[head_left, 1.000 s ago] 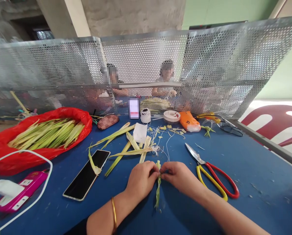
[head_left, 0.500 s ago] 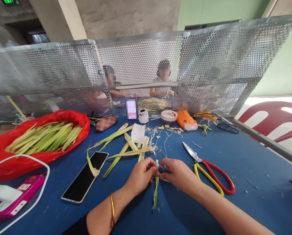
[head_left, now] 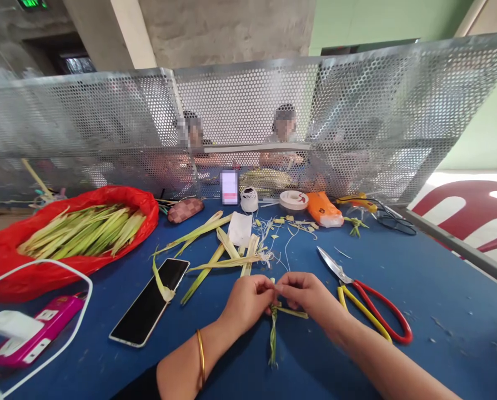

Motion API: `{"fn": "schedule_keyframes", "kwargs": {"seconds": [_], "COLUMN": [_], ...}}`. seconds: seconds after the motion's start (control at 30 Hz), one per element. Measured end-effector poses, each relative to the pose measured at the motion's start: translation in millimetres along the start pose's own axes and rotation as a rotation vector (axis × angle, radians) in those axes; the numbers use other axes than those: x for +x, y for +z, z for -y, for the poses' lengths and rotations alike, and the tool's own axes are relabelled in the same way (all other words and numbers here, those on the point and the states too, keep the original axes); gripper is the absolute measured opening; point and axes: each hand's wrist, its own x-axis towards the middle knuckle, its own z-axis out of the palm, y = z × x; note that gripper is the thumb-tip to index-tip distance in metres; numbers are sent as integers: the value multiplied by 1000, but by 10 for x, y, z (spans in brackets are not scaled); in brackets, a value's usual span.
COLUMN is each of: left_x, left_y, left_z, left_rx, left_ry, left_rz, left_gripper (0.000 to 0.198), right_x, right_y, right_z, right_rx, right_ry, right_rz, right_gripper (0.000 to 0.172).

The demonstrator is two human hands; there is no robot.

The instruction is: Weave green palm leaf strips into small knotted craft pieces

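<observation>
A perforated metal partition (head_left: pixel 248 100) stands beyond both hands and spans the far side of the work area. The blue table (head_left: pixel 398 266) extends beneath and around both hands. The red bag (head_left: pixel 31 280), holding a mass of pale green husk leaves (head_left: pixel 85 230), sits well to the left of the left hand and farther out. The shears (head_left: pixel 371 294) lie to the right of the right hand, blades pointing away (one handle is red, the other yellow). The black-screened phone (head_left: pixel 142 311) lies left of the left hand, with one husk strip (head_left: pixel 162 286) across it. The magenta power strip (head_left: pixel 59 322) is farther left. Loose husk strips (head_left: pixel 206 269) lie just beyond the left hand.

Left hand (head_left: pixel 250 300): thumb and fingers closed in a pinch, gripping the upper part of the plaited husk piece. Right hand (head_left: pixel 304 291): fingers curled, tips brought to the left fingertips; whether they grip anything cannot be told. The plaited husk piece (head_left: pixel 272 339) hangs down between the hands toward the wearer; a short side strip (head_left: pixel 293 313) projects below the right hand. The orange packet (head_left: pixel 324 210), white reel (head_left: pixel 294 200) and thread spool (head_left: pixel 249 201) stand beyond the hands, near the partition.
</observation>
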Motion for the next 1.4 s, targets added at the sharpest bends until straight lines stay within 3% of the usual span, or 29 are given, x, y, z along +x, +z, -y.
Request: {"fn": "schedule_keyframes", "kwargs": {"seconds": [0.13,0.27,0.43,0.5,0.6,0.77,0.93,1.1,1.27,1.37,1.4], "left_x": [-10,-14,-17,-14,-7,-4,-9,-2,2,-2,-4], "left_y": [-30,-29,-8,-10,-21,-36,-54,-68,-75,-70,-67], "left_z": [23,43,18,3,-17,-69,-135,-140,-125,-119,-116], "left_rx": [-25,-34,-59,-73,-78,-182,-234,-277,-278,-292,-291], "left_ry": [20,56,15,16,17,-66,-144,-164,-158,-120,-98], "left_rz": [61,86,41,49,44,29,-3,-12,2,19,22], "left_gripper": [13,13,19,21,22,26,27,26,23,22,22], "right_x": [-12,3,86,99,90,48,-36,-102,-151,-149,-131], "right_y": [47,20,-119,-139,-100,-62,-127,-117,-126,-182,-201], "right_z": [-21,-30,-58,-83,-121,-104,35,109,159,203,204], "right_rx": [182,233,-151,-284,-344,-387,-729,-999,-853,-600,-502], "right_ry": [38,34,-172,-158,-133,-219,-474,-717,-722,-562,-503], "right_rz": [-59,-26,-160,-114,-45,-50,-23,107,165,329,330], "right_gripper": [28,28,38,32,13,14,15,21,20,13,10]}}
